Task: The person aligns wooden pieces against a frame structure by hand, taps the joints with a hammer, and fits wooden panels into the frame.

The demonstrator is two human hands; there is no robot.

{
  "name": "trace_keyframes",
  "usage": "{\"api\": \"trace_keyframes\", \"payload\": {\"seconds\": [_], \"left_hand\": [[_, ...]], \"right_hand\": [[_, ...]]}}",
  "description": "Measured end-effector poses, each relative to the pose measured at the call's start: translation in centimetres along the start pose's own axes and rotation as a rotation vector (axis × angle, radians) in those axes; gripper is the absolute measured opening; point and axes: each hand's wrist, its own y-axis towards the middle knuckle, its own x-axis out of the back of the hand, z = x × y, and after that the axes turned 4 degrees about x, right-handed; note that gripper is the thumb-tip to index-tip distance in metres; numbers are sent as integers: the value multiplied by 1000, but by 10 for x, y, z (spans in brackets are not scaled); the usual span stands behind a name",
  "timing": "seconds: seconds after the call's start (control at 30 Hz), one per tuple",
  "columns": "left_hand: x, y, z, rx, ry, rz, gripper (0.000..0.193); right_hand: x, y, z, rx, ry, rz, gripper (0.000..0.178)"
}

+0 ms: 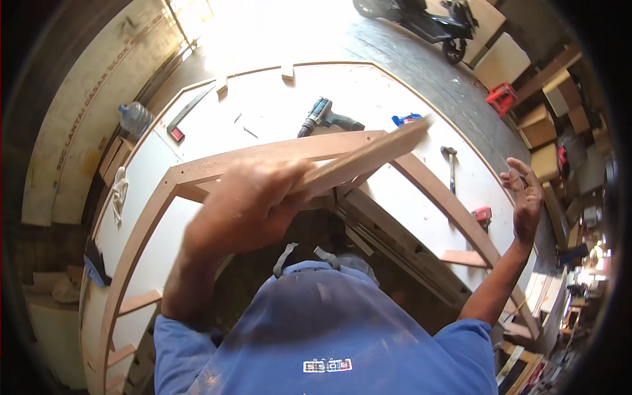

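Observation:
My left hand (240,207) is raised in front of my chest, its fingers wrapped round one end of a wooden board (375,155). The board points up to the right, with its far end above the wooden frame (276,148). Off to the right, my right hand (525,201) is lifted near the edge of the white table (421,204). Its fingers are loosely bent and apart, with nothing in them. Slats join the frame's long side rails. On the table beyond the frame lies a cordless drill (329,118); part of the frame is hidden behind my left hand and the board.
A hammer (450,168) and a red tool (482,215) lie on the table's right side. A handsaw (187,113) rests at the far left, a blue item (406,120) near the board's tip. Beyond are a motor scooter (421,23), a red stool (501,99) and a water bottle (135,118).

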Motion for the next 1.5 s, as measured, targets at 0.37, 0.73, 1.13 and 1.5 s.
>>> {"api": "trace_keyframes", "payload": {"seconds": [0.37,0.73,1.13,1.5], "left_hand": [[-172,-23,164,84,257,106,13],[-208,16,201,130,330,167,14],[-220,33,200,87,333,153,19],[-217,31,197,50,287,146,13]], "right_hand": [[-38,-179,5,-456,119,178,21],[-54,-264,-43,-685,82,241,24],[-59,-253,-56,-726,97,267,24],[-69,-237,-64,-754,98,306,25]]}}
